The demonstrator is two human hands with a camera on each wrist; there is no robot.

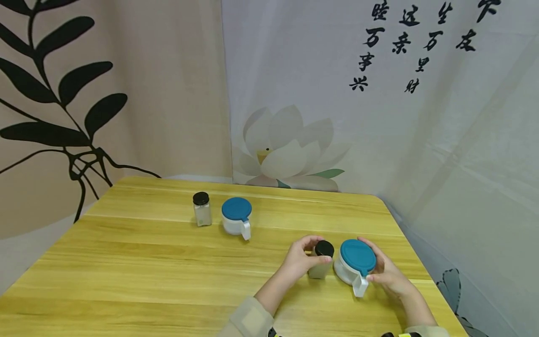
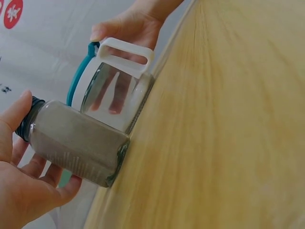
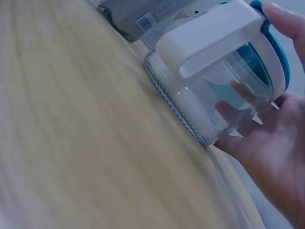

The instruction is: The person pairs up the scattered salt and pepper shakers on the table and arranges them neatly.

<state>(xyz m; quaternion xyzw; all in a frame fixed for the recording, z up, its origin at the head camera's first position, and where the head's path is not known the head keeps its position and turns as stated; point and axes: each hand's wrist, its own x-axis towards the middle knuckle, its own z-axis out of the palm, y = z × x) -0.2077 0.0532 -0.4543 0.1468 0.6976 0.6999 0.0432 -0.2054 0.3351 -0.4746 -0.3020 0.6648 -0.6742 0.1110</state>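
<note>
My left hand [image 1: 302,257] grips a glass shaker jar [image 1: 318,271] with a black lid, its fingers around the lid and upper side. In the left wrist view the jar [image 2: 76,140] holds greyish powder. Just right of it, my right hand [image 1: 389,273] holds a seasoning pot [image 1: 346,271] with a blue lid and white handle. Through the pot's clear glass [image 3: 209,102] in the right wrist view, fingers show behind it, with the thumb by the lid. Both containers stand upright on the wooden table [image 1: 168,281], side by side.
Farther back on the table stand another black-lidded jar [image 1: 203,214] and another blue-lidded pot [image 1: 233,226] with a white handle. Behind the table's far edge hangs a cloth [image 1: 290,70] with a lotus and writing. A leaf-patterned curtain [image 1: 177,93] hangs at the left.
</note>
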